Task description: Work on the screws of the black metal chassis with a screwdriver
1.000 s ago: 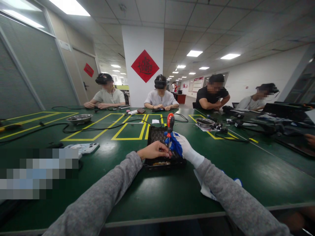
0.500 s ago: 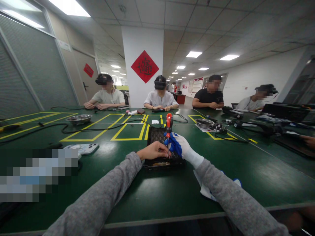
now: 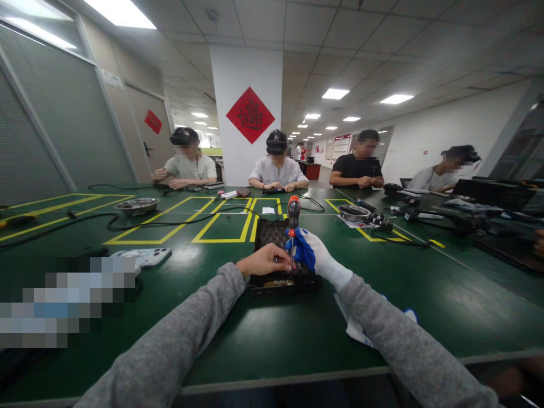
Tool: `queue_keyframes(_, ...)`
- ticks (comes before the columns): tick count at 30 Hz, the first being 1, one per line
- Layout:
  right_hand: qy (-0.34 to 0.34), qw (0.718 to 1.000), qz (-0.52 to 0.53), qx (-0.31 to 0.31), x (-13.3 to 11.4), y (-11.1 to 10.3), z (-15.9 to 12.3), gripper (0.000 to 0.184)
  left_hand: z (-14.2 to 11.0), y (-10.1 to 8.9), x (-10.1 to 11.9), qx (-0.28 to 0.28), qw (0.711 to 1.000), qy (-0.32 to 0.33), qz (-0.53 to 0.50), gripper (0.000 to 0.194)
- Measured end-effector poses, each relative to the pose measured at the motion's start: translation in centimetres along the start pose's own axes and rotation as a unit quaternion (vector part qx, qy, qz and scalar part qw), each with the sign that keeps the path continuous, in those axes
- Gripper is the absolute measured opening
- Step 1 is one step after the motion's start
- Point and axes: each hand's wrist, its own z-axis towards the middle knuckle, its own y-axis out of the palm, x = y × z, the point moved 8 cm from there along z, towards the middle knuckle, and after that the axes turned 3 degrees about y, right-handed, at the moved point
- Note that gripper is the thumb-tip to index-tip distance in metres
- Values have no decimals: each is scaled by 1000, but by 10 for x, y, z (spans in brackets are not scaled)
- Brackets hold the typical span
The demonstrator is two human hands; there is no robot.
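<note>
A screwdriver (image 3: 293, 218) with a black and orange-red handle stands upright over an opened black plastic case (image 3: 272, 229). My right hand (image 3: 317, 255), in a white and blue glove, has its fingers closed round the screwdriver just below the handle. Bare, my left hand (image 3: 267, 260) reaches in from the left, its fingertips pinched together beside the lower shaft. Whatever they hold is too small to make out. The shaft's tip points down into the case, where a brownish part (image 3: 276, 283) shows at the near edge.
A white and blue glove (image 3: 359, 331) lies under my right forearm. Leftward are a phone (image 3: 155, 256) and a metal bowl (image 3: 136, 206); another bowl (image 3: 353, 213) sits at the right. Black cables (image 3: 178, 222) cross the green table (image 3: 272, 345). Several people sit around the far side.
The screwdriver handle has turned a little and shows more black; its top leans slightly right. My hands stay nearly in place. A person at the far left has raised a hand.
</note>
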Motion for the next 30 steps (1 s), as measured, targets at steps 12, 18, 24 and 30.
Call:
queue_keyframes(12,-45,999,-12,7,-8,2,-5,32,0,-3,-2,18,1000,-15,0,27)
queue_keyframes(18,-52,998,-14,14,-12,6,-8,29,0,-3,-5,16,999,-27,12,30)
queue_keyframes(24,-2,1000,2,-6,-5,7,-6,33,0,1,1,-7,1000,-12,-21,31)
queue_keyframes(30,-24,1000,-4,-17,-6,7,-6,35,1,1,-2,-4,1000,-10,-18,30)
